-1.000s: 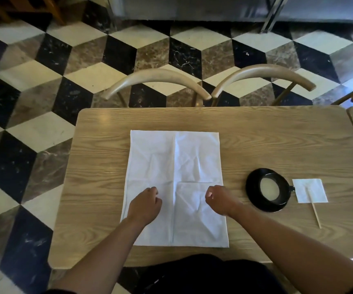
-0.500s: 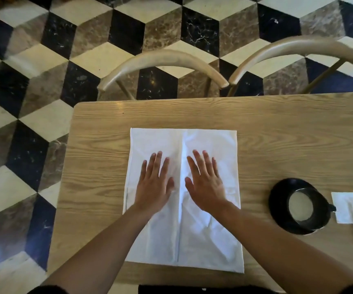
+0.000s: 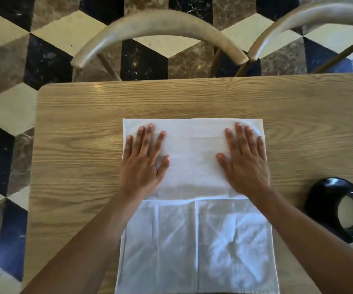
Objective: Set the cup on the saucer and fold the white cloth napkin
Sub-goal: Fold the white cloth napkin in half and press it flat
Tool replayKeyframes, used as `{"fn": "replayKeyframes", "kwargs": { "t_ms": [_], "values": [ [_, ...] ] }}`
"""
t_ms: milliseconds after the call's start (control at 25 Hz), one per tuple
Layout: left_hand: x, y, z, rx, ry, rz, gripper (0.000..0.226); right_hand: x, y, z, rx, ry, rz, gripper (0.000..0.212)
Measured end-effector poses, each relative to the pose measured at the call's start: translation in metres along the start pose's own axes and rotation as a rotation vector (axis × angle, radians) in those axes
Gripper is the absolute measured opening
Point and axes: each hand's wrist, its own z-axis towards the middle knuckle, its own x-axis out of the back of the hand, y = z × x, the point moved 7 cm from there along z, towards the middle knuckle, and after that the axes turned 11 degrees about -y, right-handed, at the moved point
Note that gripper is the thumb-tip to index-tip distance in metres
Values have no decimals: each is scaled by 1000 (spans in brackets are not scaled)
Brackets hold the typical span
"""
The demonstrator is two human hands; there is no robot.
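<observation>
Both hands have slid apart since half a second ago: the left hand (image 3: 142,164) and right hand (image 3: 245,164) now press flat, fingers spread, gripping nothing, on the white napkin (image 3: 194,240), whose long axis runs away from the person on the table (image 3: 75,145). The cup (image 3: 350,215) sits on its saucer (image 3: 320,200), right.
</observation>
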Motion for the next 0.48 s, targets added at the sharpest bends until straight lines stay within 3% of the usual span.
{"fn": "replayKeyframes", "kwargs": {
  "t_ms": [320,480],
  "values": [
    [0,-3,0,-1,-37,-24,63,6,14,7,13,-20,2,70],
    [14,-1,-12,-19,45,-86,65,16,-13,-2,-4,9,67,72]
  ]
}}
